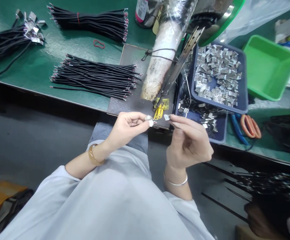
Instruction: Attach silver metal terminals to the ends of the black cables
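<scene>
My left hand [132, 125] is closed in a pinch at the front edge of the bench, with white coverings on the fingertips. Thin wire-like ends poke out past them, but what the fingers hold is mostly hidden. To its right, my right hand [189, 140] pinches a small silver metal connector piece [167, 117] between thumb and finger. Just beyond both hands, between them, is a small yellow metal fixture [159, 111] on a dark plate [130, 106]. Left of the plate lies a loose row of short black cables [95, 76] with stripped ends.
A tied cable bundle [92, 23] lies farther back, near a red rubber band [99, 43]. A wrapped white tube [157, 63] slants over the plate. At right are a blue bin [245, 83] of metal pieces, a green tray [267, 70] and orange-handled scissors [250, 126].
</scene>
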Demonstrator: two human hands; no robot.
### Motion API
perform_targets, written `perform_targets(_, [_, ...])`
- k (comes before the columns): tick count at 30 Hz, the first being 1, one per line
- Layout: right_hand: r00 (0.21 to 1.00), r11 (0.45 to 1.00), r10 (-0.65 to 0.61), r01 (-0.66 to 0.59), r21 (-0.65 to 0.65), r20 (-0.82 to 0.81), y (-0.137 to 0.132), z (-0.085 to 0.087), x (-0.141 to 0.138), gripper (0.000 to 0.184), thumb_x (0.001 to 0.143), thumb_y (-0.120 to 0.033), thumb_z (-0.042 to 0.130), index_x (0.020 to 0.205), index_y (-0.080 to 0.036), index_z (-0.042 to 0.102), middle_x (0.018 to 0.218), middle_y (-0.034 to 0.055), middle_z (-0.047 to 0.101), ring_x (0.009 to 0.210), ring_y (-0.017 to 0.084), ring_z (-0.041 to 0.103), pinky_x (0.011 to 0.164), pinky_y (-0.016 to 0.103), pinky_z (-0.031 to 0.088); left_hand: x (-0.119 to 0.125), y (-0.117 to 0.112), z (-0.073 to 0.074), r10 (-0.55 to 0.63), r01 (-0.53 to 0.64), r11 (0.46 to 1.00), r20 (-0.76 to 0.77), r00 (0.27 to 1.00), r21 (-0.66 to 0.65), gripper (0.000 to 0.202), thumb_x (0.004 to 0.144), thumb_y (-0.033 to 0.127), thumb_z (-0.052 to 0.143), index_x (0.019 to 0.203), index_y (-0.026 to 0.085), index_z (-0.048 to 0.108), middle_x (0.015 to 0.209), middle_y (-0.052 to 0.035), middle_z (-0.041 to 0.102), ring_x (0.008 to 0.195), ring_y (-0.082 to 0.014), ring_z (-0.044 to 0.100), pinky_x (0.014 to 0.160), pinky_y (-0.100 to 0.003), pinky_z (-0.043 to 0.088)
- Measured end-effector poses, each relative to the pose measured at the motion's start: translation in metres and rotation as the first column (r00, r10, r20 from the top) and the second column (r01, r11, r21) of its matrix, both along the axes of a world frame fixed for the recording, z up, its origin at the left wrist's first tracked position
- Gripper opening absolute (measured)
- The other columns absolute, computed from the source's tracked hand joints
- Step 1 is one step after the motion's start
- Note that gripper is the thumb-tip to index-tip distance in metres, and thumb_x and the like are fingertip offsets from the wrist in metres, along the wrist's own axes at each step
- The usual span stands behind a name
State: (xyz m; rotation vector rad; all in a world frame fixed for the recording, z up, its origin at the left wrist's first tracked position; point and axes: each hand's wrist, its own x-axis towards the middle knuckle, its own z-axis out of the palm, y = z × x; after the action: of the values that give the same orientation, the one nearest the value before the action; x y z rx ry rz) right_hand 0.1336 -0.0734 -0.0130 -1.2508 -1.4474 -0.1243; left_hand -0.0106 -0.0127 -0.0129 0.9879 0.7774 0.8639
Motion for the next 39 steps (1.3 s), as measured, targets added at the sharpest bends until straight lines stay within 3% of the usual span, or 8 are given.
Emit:
perform_targets(5, [0.994,0.995,0.097,-0.098,-0.030,-0.039,0.000,-0.001,-0.004,0.020,0.090,-0.010,0.066,0.102,-0.026,0.069,0.096,0.0015,0.079,0.087,0.019,0.077,0.071,0.032,0.064,0.003,0.000,0.002,0.021,-0.021,0.998,0.008,1.000,0.052,0.014,0.070,0.021,0.076,0.066,0.013,0.066,0.055,0.0048,0.050,0.050,-0.0036,0.036,0.048,-0.019,0.028])
perform_targets(11, [0.978,0.993,0.081,-0.095,-0.065,-0.193,0.001,-0.005,-0.005,0.022,0.083,-0.005,0.073,0.094,-0.024,0.070,0.091,0.0006,0.078,0.078,0.017,0.076,0.066,0.030,0.065,0.002,0.003,0.004,0.018,-0.020,0.997,0.019,1.000,0.071,0.017,0.074,0.025,0.075,0.066,0.015,0.063,0.055,0.0060,0.046,0.049,-0.0044,0.035,0.048,-0.019,0.031])
perform_targets(14, [0.988,0.998,0.052,-0.056,-0.025,-0.149,0.003,-0.006,-0.004,0.025,0.082,-0.003,0.072,0.096,-0.023,0.070,0.096,0.0021,0.079,0.086,0.018,0.077,0.073,0.031,0.065,0.001,0.005,0.006,0.026,-0.028,0.997,0.015,1.000,0.076,0.019,0.075,0.028,0.076,0.066,0.014,0.067,0.057,0.0039,0.052,0.052,-0.0055,0.041,0.051,-0.019,0.037])
perform_targets(20, [0.997,0.996,0.065,-0.062,-0.066,0.052,0.005,-0.009,0.000,0.020,0.083,-0.004,0.073,0.091,-0.021,0.067,0.097,0.0029,0.080,0.089,0.017,0.078,0.079,0.029,0.064,0.003,0.010,0.011,0.046,-0.045,0.998,-0.004,0.999,0.037,0.027,0.067,0.031,0.087,0.061,0.012,0.069,0.054,0.0042,0.052,0.052,-0.0051,0.043,0.051,-0.018,0.039])
perform_targets(25, [0.976,0.999,0.045,-0.041,-0.021,0.214,0.008,-0.010,0.004,0.019,0.083,-0.004,0.074,0.091,-0.020,0.066,0.096,0.0036,0.080,0.086,0.015,0.078,0.078,0.025,0.064,0.006,0.011,0.004,0.087,-0.083,0.992,-0.043,0.995,0.093,0.013,0.069,0.023,0.079,0.064,0.011,0.074,0.060,0.0002,0.064,0.057,-0.0078,0.053,0.053,-0.017,0.043])
perform_targets(29, [0.955,1.000,-0.014,0.017,-0.009,0.295,0.012,-0.006,0.003,0.020,0.083,-0.004,0.074,0.092,-0.020,0.066,0.103,0.0054,0.080,0.086,0.016,0.079,0.077,0.022,0.064,0.008,0.010,0.002,0.128,-0.108,0.978,-0.101,0.987,0.180,0.011,0.071,0.020,0.072,0.066,0.011,0.077,0.061,-0.0009,0.067,0.055,-0.0073,0.052,0.050,-0.016,0.041])
perform_targets(39, [0.993,0.990,-0.017,0.034,-0.135,0.120,0.019,-0.001,-0.002,0.015,0.085,-0.008,0.072,0.089,-0.020,0.065,0.104,0.0048,0.080,0.094,0.018,0.078,0.076,0.024,0.065,0.016,0.015,0.008,0.200,-0.162,0.953,-0.130,0.971,0.254,0.018,0.075,0.024,0.067,0.063,0.012,0.070,0.062,-0.0007,0.066,0.055,-0.0068,0.052,0.049,-0.014,0.039])
